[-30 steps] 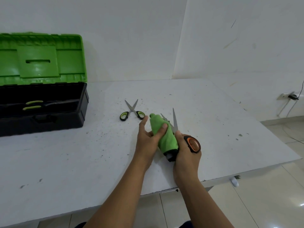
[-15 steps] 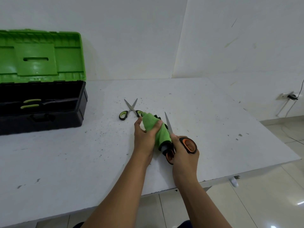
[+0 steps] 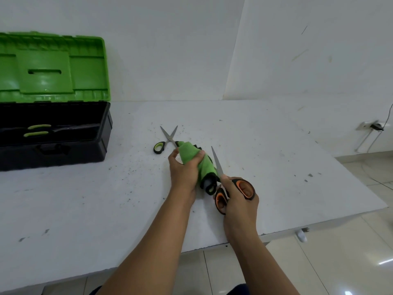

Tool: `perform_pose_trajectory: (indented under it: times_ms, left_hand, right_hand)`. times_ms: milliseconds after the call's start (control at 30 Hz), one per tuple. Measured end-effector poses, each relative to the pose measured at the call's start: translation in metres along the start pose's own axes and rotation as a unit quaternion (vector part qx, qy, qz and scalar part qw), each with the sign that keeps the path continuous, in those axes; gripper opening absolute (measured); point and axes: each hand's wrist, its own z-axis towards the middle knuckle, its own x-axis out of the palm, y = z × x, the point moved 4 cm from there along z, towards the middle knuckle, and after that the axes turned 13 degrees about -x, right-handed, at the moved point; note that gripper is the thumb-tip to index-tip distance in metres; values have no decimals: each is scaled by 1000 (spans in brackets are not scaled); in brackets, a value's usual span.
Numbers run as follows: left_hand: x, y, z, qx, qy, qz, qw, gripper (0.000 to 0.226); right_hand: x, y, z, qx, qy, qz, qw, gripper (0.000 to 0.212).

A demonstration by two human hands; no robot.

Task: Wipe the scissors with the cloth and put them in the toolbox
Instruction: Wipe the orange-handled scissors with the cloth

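I am seeing my right hand (image 3: 240,201) gripping the orange-handled scissors (image 3: 235,188), right of the toolbox (image 3: 55,133); my left hand (image 3: 185,171) is wrapping the cloth (image 3: 195,158) around one blade, hiding it.

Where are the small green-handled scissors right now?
The small green-handled scissors lie open on the white table at centre, just beyond the left hand holding the green cloth, right of the open toolbox.
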Motion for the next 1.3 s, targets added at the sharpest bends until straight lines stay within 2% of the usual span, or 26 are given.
perform_pose_trajectory:
  times_ms: [133, 233, 333, 433, 600, 667, 767, 900, 1000, 1100, 1233, 1300]
  left_hand:
    - [-15, -16, 8, 14, -28, -57, 998, 73]
    - [-23, -9, -1, 14, 4, -42, 999, 78]
    - [-26, -4, -8, 21, 29, -45, 998, 69]
    - [-23, -3, -11, 35, 59, 4, 998, 75]
    - [-21, -5, -18, 45, 104, 63, 992, 91]
    - [-19, -4, -21, 48, 131, 111, 984, 88]
    - [-15, 0, -26, 52, 164, 189, 967, 71]
    - [-9, 5, -29, 68, 198, 268, 941, 77]
    - [-11, 4, -25, 65, 179, 229, 955, 78]
    - [-18, -2, -16, 41, 151, 103, 982, 77]
    - [-18, -8, -14, 16, 187, 11, 982, 58]
    - [-18, -8, -16, -3, 193, -1, 981, 59]
  right_hand:
    - [-11, 6, 3, 13, -44, -2, 999, 30]
    - [-16, 22, 21, -11, -22, -52, 998, 31]
    - [-14, 29, 34, 7, 24, -27, 999, 30]
    - [-15, 30, 37, 9, 59, -46, 997, 30]
    - [-12, 28, 35, -26, 50, -36, 998, 21]
    - [-9, 27, 34, -30, 42, -39, 998, 22]
    - [-5, 26, 34, -48, 36, -57, 997, 33]
    - [0, 25, 30, -89, 49, -69, 992, 36]
    - [-3, 24, 32, -85, 34, -36, 995, 26]
    - [-8, 22, 36, -71, 17, -13, 997, 18]
    - [-16, 20, 43, -44, -19, 26, 999, 17]
    - [-18, 20, 44, -43, -12, 18, 999, 22]
